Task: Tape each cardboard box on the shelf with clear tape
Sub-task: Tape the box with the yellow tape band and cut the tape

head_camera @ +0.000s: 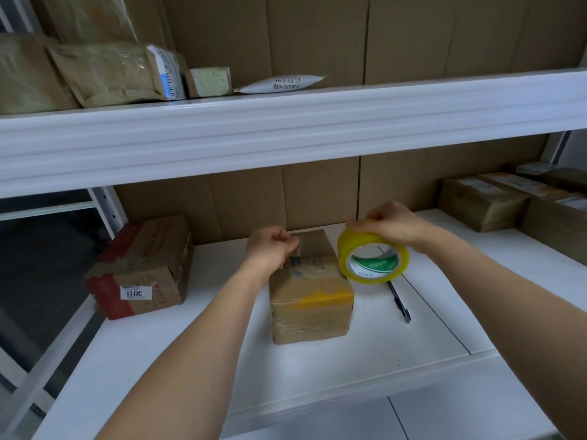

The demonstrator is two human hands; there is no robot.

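Observation:
A small cardboard box (309,300) stands in the middle of the white shelf (197,350), with clear tape and a yellow strip across its front. My left hand (270,247) sits over the box's far left top, fingers curled and pinching what looks like the tape's free end. My right hand (392,222) grips the top of a yellowish roll of clear tape (371,257), held just to the right of the box and above the shelf. A second cardboard box (143,268) with red print and a white label stands at the left.
A black pen (399,301) lies on the shelf right of the box. Several taped boxes (514,204) are stacked at the far right. The upper shelf (286,122) carries padded envelopes (104,74) and a white mailer (279,84). Cardboard sheets line the back.

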